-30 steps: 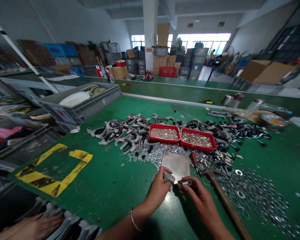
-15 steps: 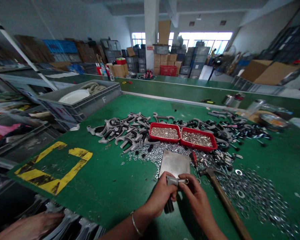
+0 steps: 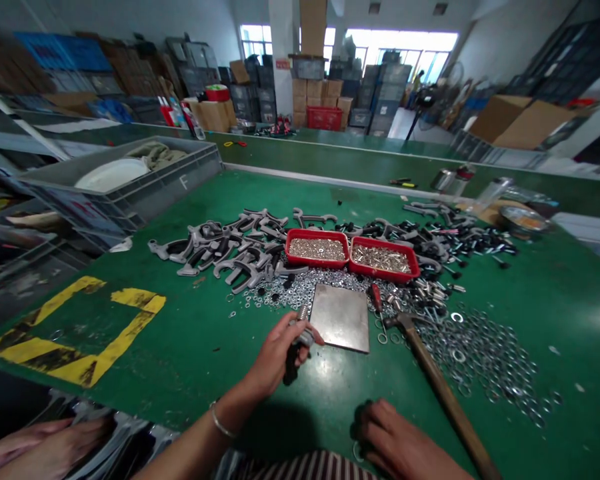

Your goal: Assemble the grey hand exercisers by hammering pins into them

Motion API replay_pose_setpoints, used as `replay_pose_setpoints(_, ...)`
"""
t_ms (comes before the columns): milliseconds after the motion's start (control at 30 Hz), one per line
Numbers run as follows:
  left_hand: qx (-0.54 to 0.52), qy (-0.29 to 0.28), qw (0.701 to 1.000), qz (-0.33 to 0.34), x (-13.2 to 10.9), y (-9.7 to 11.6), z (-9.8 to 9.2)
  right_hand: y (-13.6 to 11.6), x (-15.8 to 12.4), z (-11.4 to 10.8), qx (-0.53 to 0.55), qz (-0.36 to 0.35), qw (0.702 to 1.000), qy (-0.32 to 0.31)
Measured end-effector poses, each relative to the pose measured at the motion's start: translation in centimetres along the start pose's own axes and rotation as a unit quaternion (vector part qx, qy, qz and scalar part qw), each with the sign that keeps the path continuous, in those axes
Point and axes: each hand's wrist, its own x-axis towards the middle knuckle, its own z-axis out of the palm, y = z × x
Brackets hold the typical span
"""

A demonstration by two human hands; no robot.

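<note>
My left hand (image 3: 283, 343) is closed around a grey clamp-like part (image 3: 306, 337) with a dark lower piece. A small coil spring (image 3: 303, 312) stands up from its top. The hand is just left of a square metal plate (image 3: 341, 317). Near the table's front edge, my right hand (image 3: 393, 433) is off the part, its fingers loosely bent and apart, with nothing visible in them. A thin metal ring (image 3: 357, 452) lies by its fingertips, which are partly in shadow.
A hammer (image 3: 440, 380) lies right of my right hand, beside scattered washers (image 3: 480, 353). Red trays (image 3: 384, 273) of small metal parts stand behind the plate, among piled grey parts (image 3: 225, 243). Another person's hands (image 3: 70, 443) are at lower left.
My right hand has let go of the spring end and moved down toward the front edge. My left hand has moved left and turned the part so the spring points up.
</note>
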Motion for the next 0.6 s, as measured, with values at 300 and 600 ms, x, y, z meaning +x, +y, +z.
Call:
replay_pose_setpoints(300, 0.087, 0.016, 0.996, -0.009, 0.6, -1.7, 1.5, 0.7, -0.2, 1.5, -0.156, -0.087, 0.984, 0.023)
replay_pose_setpoints(600, 0.181, -0.026, 0.982, 0.048, 0.0, -0.8, 2.0, 1.7, 0.9, 2.8, -0.095, -0.077, 0.990, 0.067)
